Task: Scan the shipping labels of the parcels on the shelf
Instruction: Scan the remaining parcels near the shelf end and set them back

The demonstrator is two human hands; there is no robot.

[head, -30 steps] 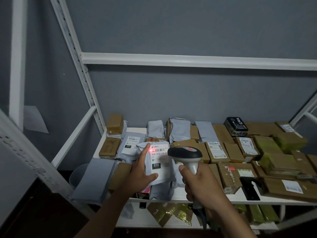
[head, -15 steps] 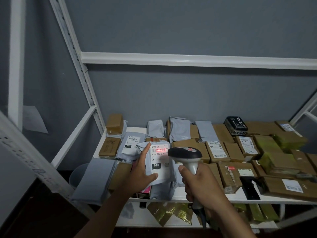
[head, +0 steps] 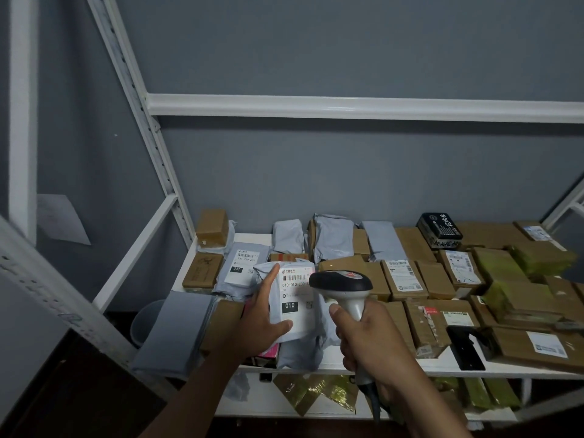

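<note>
My left hand (head: 264,320) grips a grey poly-bag parcel (head: 294,301) from its left side, tilted up so its white shipping label marked "010" faces me. My right hand (head: 369,339) holds the handle of a barcode scanner (head: 341,284), whose dark head points at the label from the right, close to it. A faint reddish glow lies across the label's barcode. The parcel is held just above the front left part of the white shelf (head: 335,361), among several other parcels.
Brown cardboard boxes (head: 407,279) and grey bags (head: 333,237) crowd the shelf, some with labels. Another labelled grey bag marked "231" (head: 243,268) lies to the left. A black scanner stand (head: 466,346) sits front right. White uprights (head: 139,121) frame the left; gold packets (head: 316,393) lie on the lower shelf.
The bright red scan line on the label's barcode has faded to a faint glow. Both hands, the parcel and the scanner stay almost where they were.
</note>
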